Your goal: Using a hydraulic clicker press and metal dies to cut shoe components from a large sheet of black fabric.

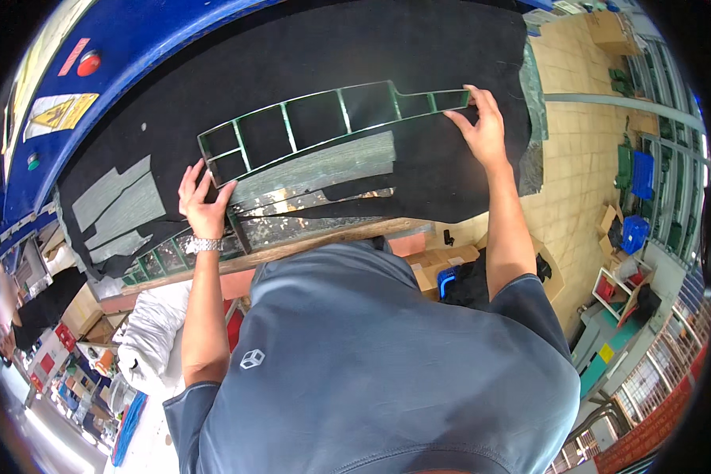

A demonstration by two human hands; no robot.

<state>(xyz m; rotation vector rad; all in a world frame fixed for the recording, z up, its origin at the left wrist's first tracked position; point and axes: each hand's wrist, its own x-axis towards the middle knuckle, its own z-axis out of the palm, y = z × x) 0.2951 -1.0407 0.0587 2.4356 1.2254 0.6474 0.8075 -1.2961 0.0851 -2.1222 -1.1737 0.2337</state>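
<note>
A long steel cutting die (288, 128), an open frame with green-tinted cross bars, lies over a black sheet of leather or fabric (324, 47). My left hand (204, 197), wearing a metal watch, grips its wide left end between thumb and fingers. At the narrow right end, my right hand (482, 130) pinches the frame the same way. Just in front of the die, long cut-outs in the sheet bare a grey-green, scuffed board (316, 166). More cut-outs show the board at the left. Whether the die touches the sheet all along cannot be told.
A second cutting die (156, 261) lies near the wooden front edge (284, 251). Blue machinery (126, 79) with a red button (89, 63) borders the far left. White cloth (154, 328) is bundled beside my left arm. Cardboard boxes (442, 265) stand below the table; tiled floor (577, 158) lies right.
</note>
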